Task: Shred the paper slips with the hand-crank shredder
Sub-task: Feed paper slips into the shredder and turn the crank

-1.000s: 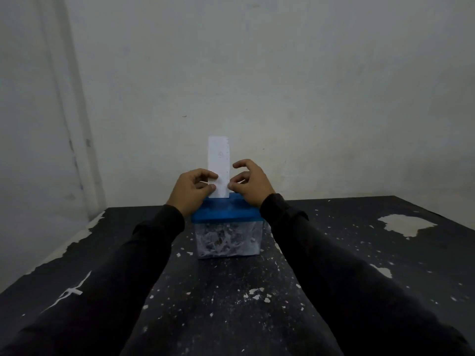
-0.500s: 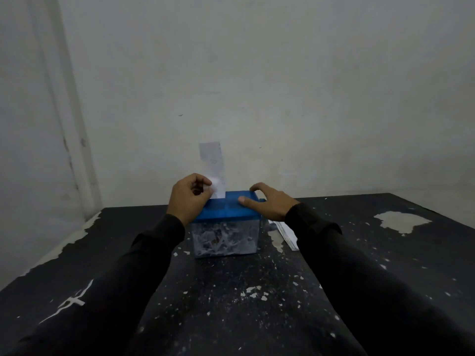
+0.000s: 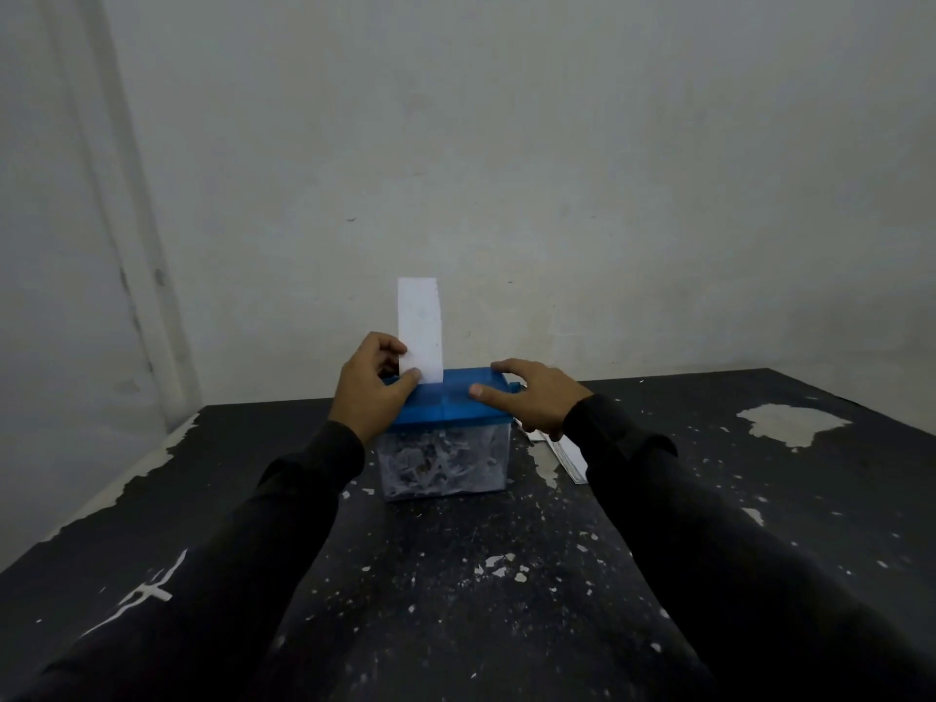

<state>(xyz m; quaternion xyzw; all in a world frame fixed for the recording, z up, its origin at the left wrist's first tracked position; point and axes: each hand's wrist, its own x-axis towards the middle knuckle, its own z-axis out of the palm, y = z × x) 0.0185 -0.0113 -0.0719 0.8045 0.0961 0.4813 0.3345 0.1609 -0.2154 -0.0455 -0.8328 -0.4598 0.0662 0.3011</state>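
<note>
while the left hand [image 3: 372, 392] pinches the paper slip [image 3: 419, 329] upright at centre frame, likely to keep it fed straight into the slot of the shredder [image 3: 445, 433], the right hand [image 3: 532, 397] lies with fingers spread on the blue lid [image 3: 445, 407], probably bracing it or heading for the crank, hidden at the lid's right end. spare slips [image 3: 570, 456] lie just right of the bin; the counter [image 3: 506, 575] is bare toward the lower frame.

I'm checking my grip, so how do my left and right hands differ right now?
The left hand pinches the upright paper slip at the shredder's blue lid; the right hand holds no paper. The left hand's fingers are curled; the right hand's are spread across the lid's right end. Both are at the lid, and both arms wear dark sleeves.
</note>
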